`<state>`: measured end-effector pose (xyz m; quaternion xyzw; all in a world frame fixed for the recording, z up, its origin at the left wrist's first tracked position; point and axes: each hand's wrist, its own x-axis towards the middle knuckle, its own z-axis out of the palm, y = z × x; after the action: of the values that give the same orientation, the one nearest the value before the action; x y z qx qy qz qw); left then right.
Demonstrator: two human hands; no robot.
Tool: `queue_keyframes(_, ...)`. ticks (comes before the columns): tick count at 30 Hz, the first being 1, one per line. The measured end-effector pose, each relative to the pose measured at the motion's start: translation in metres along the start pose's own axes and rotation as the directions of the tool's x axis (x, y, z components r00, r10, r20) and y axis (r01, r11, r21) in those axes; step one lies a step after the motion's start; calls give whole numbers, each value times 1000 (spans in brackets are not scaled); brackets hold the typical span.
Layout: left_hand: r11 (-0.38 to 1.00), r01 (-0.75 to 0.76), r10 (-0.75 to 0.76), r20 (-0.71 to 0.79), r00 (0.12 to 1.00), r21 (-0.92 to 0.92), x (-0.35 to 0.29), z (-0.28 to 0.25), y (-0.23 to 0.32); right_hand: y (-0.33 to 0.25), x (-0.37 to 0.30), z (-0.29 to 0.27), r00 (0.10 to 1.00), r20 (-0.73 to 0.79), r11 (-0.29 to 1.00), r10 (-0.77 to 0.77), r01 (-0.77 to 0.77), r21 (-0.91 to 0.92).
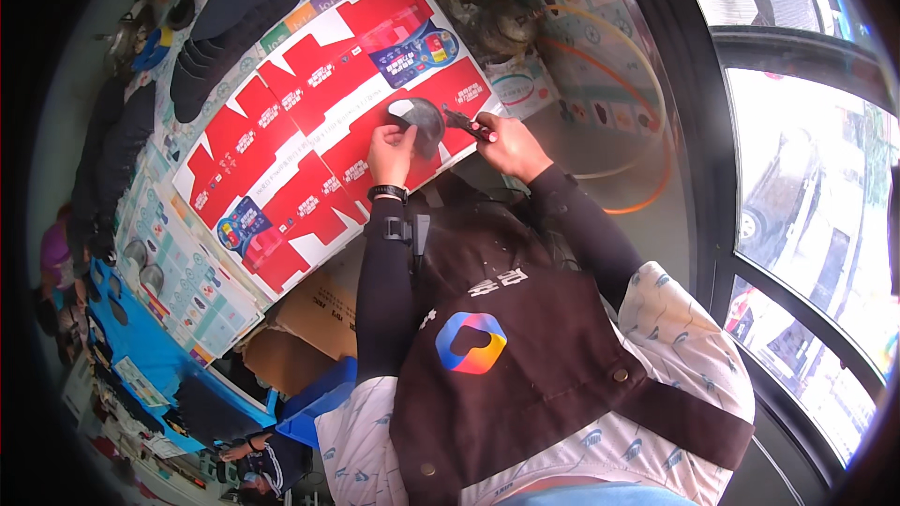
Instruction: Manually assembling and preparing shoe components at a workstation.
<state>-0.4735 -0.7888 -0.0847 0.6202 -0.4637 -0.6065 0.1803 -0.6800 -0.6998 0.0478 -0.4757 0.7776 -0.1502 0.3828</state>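
My left hand point(389, 155) pinches the near left edge of a dark, glossy, rounded piece point(428, 128), which looks like a smoky plastic shell with a bright reflection on it. In my right hand point(516, 148) is a small dark cutting tool point(462, 122), nippers or pliers by its look. Fingers wrap its handles, and its jaws point left toward the rim of the shell. Whether the jaws touch that rim I cannot tell. Beneath both hands lies a large flat printed red and white card sheet point(314, 142) on the table.
Dark stacked curved pieces point(234, 23) lie along the table's far left. Clear round pieces point(145, 267) sit at its left end. Cardboard point(305, 323) and a blue bin point(323, 403) stand below. Orange tubing point(661, 164) loops near the window at right. Another person point(267, 464) is at lower left.
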Motion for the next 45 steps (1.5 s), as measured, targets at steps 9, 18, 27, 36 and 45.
queue_keyframes(9, 997, -5, 5, -1, 1000, -77, 5, -4, -6, -2, 6, -1, 999, 38, 998, -16, 14, 65)
queue_keyframes(18, 999, 34, -33, 20, 999, -40, 1, 0, 6, 2, 4, 2, 997, 74, 993, -16, 7, 117)
queue_keyframes(27, 1000, 12, -12, 28, 1000, -29, 5, 2, 1, 4, -4, -8, 1000, 4, 999, 29, -29, 26)
queue_keyframes(36, 996, -3, 4, 9, 1000, -85, 5, -1, -2, 7, -6, -7, 999, 33, 998, -2, 0, 61)
queue_keyframes(45, 996, 22, -19, 41, 999, -82, 8, -8, -7, 15, -12, 0, 982, 178, 994, -67, 50, 97)
